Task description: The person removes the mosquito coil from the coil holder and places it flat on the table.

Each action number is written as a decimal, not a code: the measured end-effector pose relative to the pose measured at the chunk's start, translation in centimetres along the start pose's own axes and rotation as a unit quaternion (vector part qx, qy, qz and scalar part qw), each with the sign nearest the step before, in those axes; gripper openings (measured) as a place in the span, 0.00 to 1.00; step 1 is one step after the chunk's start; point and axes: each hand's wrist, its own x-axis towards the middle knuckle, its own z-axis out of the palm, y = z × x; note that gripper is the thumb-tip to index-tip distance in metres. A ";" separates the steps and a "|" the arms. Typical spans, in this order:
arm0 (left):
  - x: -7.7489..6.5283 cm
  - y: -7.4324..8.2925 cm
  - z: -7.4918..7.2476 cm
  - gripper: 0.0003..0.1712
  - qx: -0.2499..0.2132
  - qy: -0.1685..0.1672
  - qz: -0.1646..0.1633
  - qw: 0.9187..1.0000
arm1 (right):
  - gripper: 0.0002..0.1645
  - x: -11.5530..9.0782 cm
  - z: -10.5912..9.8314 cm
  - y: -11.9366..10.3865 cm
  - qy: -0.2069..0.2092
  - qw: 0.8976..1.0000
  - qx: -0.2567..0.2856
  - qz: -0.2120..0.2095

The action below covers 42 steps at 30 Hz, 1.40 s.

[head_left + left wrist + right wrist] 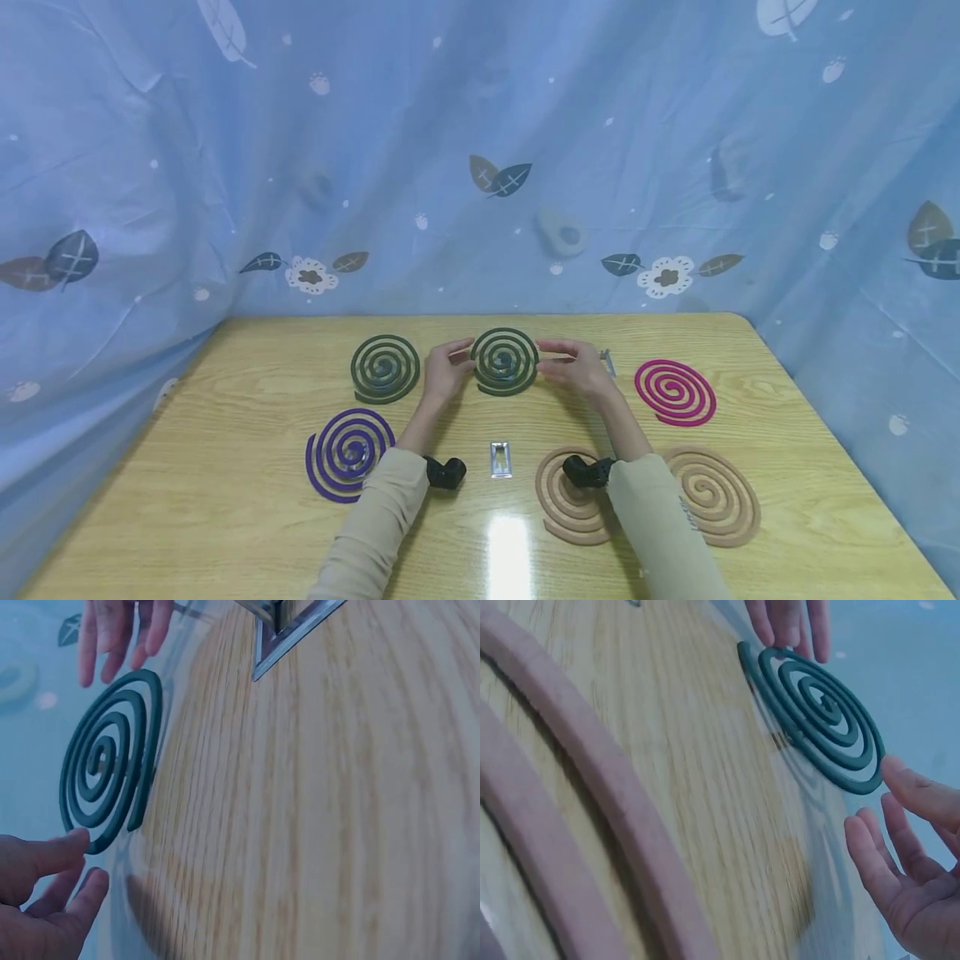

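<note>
A dark green mosquito coil (pixel 504 360) sits at the far middle of the table, a bit of metal showing under its centre. My left hand (pixel 446 371) is at its left edge; in the left wrist view the thumb (pixel 66 851) meets the outer ring and the other fingers spread below. On the opposite side is my right hand (pixel 581 367), its thumb (pixel 904 776) right at the ring and the fingers spread loosely underneath. Neither hand curls round the coil. Close to the right hand, a metal stand (pixel 607 362) is partly hidden.
Another green coil (pixel 384 368) and a purple coil (pixel 351 454) are on the left. To the right lie a magenta coil (pixel 675 387) and two tan coils, one (pixel 577 533) partly under my right forearm. A small metal stand (pixel 501 472) lies between my forearms. A blue curtain (pixel 420 125) encloses the table.
</note>
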 end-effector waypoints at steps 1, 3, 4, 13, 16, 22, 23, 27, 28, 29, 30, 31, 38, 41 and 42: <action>0.0 0.0 0.1 0.22 0.000 -0.001 -0.002 1.000 | 0.27 0.0 0.0 -0.1 0.006 1.000 0.000 0.001; 0.1 0.0 0.2 0.22 0.003 0.003 -0.005 1.000 | 0.27 0.1 0.2 -0.2 0.011 1.000 -0.006 0.001; 0.1 0.0 0.3 0.22 0.006 0.006 -0.007 1.000 | 0.27 0.2 0.3 -0.3 0.010 1.000 -0.009 -0.001; 0.2 -0.2 0.6 0.20 0.013 0.005 -0.016 1.000 | 0.27 0.7 1.0 -0.3 0.023 0.999 -0.022 0.010; 0.1 -0.2 0.6 0.20 0.015 0.005 -0.019 1.000 | 0.26 0.8 1.1 -0.2 0.025 1.000 -0.012 0.014; 0.0 -0.1 0.5 0.21 0.008 0.000 -0.027 1.000 | 0.25 0.8 1.1 -0.1 0.037 0.999 0.008 0.028; 0.0 -0.1 0.5 0.21 0.011 0.000 -0.026 1.000 | 0.24 0.8 1.1 -0.1 0.040 0.999 0.009 0.027; -0.1 -0.1 0.7 0.21 0.017 0.002 -0.027 0.999 | 0.23 0.7 1.1 0.0 0.050 0.998 0.013 0.029; -0.1 -0.1 0.7 0.21 0.018 0.004 -0.027 0.999 | 0.23 0.7 1.1 0.1 0.053 0.998 0.014 0.029; -0.1 -0.1 0.7 0.21 0.018 0.005 -0.028 0.999 | 0.22 0.7 1.1 0.1 0.055 0.998 0.015 0.029; -0.1 -0.2 0.7 0.21 0.016 0.006 -0.029 0.999 | 0.22 0.6 1.1 0.2 0.058 0.998 0.017 0.031; -0.2 -0.2 0.7 0.21 0.015 0.007 -0.029 0.999 | 0.22 0.6 1.1 0.2 0.060 0.998 0.014 0.030; -0.2 -0.2 0.8 0.19 -0.005 0.019 -0.034 0.999 | 0.22 0.7 1.1 0.5 0.081 0.996 -0.044 0.004; -0.3 -0.1 0.8 0.19 -0.010 0.022 -0.033 0.999 | 0.22 0.7 1.0 0.7 0.085 0.993 -0.082 -0.009; -0.3 -0.1 0.8 0.18 -0.010 0.022 -0.033 0.999 | 0.22 0.7 1.0 0.8 0.088 0.992 -0.088 -0.012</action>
